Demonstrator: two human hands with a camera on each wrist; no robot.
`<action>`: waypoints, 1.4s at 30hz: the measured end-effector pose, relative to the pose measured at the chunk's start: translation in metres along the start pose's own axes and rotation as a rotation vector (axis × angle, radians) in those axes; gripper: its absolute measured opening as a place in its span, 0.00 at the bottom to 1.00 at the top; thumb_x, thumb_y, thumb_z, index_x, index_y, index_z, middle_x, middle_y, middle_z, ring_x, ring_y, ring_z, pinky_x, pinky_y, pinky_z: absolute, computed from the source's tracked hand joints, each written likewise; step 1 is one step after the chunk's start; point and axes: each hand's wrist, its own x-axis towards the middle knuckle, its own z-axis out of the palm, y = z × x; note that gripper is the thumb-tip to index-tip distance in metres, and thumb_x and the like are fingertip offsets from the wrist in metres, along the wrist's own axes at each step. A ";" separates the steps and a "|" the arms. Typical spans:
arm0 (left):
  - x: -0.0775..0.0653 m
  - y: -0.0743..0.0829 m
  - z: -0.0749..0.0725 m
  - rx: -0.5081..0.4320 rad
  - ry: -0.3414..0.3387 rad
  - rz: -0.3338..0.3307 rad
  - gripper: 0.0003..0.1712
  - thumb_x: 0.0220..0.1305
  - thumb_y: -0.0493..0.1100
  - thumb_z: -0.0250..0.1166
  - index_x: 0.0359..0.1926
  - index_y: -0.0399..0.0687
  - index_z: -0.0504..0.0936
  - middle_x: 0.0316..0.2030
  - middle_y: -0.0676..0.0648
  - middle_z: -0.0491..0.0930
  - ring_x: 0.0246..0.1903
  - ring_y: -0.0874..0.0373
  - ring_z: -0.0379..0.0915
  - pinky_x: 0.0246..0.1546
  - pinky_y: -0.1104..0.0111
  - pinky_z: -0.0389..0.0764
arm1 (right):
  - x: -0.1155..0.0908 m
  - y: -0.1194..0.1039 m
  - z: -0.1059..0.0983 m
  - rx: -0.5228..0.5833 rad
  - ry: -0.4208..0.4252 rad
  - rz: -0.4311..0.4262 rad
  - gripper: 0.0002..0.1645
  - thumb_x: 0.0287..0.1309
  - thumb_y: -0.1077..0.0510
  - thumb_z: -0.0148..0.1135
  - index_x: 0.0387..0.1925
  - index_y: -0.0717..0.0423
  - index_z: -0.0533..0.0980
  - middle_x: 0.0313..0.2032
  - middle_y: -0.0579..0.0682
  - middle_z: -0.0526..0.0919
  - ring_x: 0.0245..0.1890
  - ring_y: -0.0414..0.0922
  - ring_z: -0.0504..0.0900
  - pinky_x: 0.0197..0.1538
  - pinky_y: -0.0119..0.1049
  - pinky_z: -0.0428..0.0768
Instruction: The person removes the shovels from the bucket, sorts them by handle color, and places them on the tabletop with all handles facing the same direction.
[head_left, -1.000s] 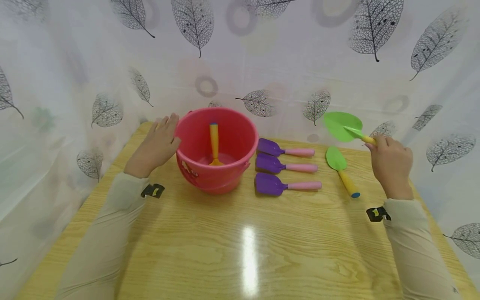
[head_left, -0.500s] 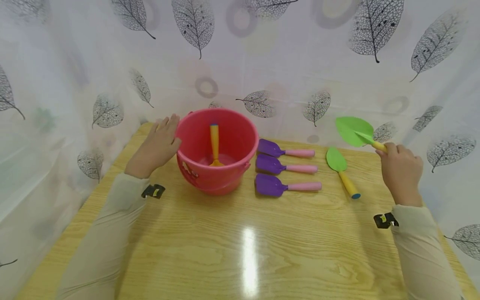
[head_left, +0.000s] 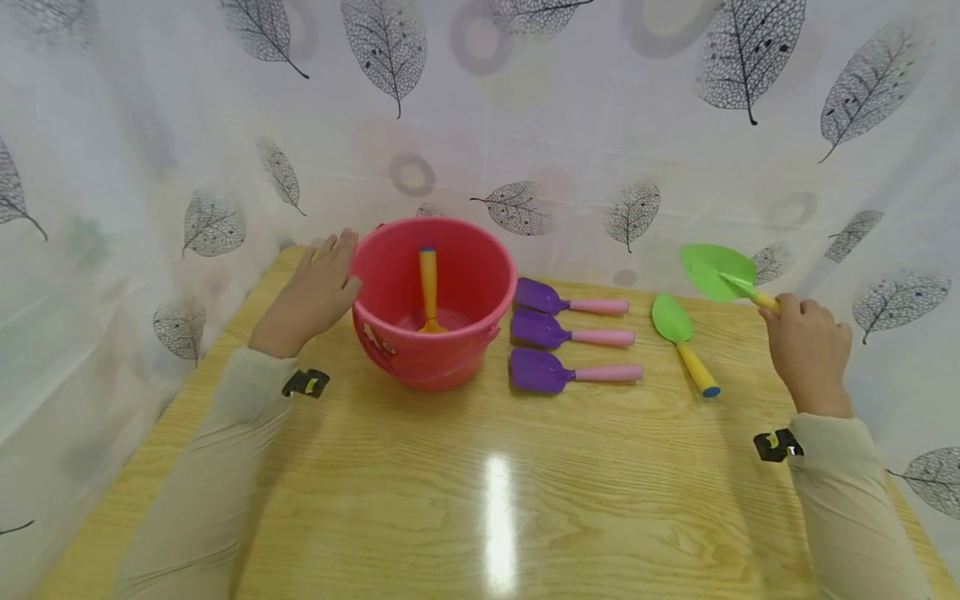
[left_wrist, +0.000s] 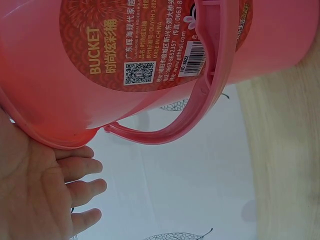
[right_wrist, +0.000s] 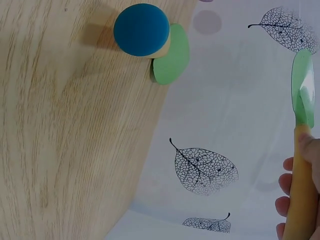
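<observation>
On tabletop [head_left: 480, 500]: left hand [head_left: 311, 292] flat, fingers straight, pressed against red bucket [head_left: 433, 300] wall; yellow-handled spade [head_left: 429, 287] standing inside. Right hand [head_left: 806, 350] curled round handle of green spade [head_left: 720, 273], held raised at right edge. Second green spade [head_left: 678, 333] and three purple spades [head_left: 570, 337] lying between bucket and right hand

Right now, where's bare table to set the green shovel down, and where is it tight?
The wide near half of the table, in front of the bucket and between both sleeves, is bare. A narrow strip lies between the pink handles and the lying green shovel. It is crowded right of the bucket, where three purple shovels sit close together.
</observation>
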 end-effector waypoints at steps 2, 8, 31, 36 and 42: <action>0.000 0.001 0.000 -0.003 -0.002 -0.004 0.36 0.70 0.45 0.34 0.72 0.34 0.36 0.73 0.35 0.36 0.73 0.37 0.30 0.72 0.47 0.30 | -0.001 0.002 0.000 0.000 -0.040 0.008 0.18 0.64 0.58 0.53 0.44 0.72 0.69 0.29 0.75 0.72 0.22 0.68 0.70 0.22 0.60 0.64; -0.001 0.002 0.000 0.001 -0.010 -0.009 0.36 0.69 0.45 0.34 0.72 0.33 0.36 0.73 0.35 0.36 0.73 0.37 0.30 0.72 0.47 0.30 | -0.003 0.009 0.000 0.000 -0.199 0.069 0.18 0.67 0.57 0.49 0.42 0.73 0.66 0.24 0.72 0.68 0.20 0.66 0.67 0.20 0.59 0.63; 0.002 0.000 0.000 -0.002 -0.016 -0.004 0.36 0.70 0.46 0.32 0.72 0.34 0.34 0.73 0.35 0.34 0.73 0.37 0.29 0.72 0.46 0.30 | -0.015 0.021 0.014 0.021 -0.254 0.104 0.17 0.59 0.63 0.58 0.44 0.72 0.66 0.28 0.72 0.71 0.21 0.66 0.70 0.19 0.58 0.64; 0.002 -0.001 0.000 -0.007 -0.020 -0.005 0.36 0.70 0.46 0.32 0.72 0.35 0.34 0.74 0.36 0.33 0.73 0.38 0.28 0.72 0.47 0.29 | -0.018 0.023 0.017 0.021 -0.200 0.100 0.16 0.58 0.63 0.59 0.41 0.72 0.67 0.28 0.72 0.70 0.21 0.66 0.69 0.20 0.58 0.64; 0.002 -0.002 0.002 -0.002 -0.005 -0.002 0.36 0.69 0.45 0.33 0.72 0.34 0.36 0.73 0.35 0.36 0.73 0.38 0.30 0.72 0.47 0.30 | -0.021 0.027 0.022 0.017 -0.183 0.110 0.15 0.57 0.63 0.60 0.40 0.72 0.68 0.28 0.72 0.69 0.19 0.64 0.68 0.20 0.58 0.63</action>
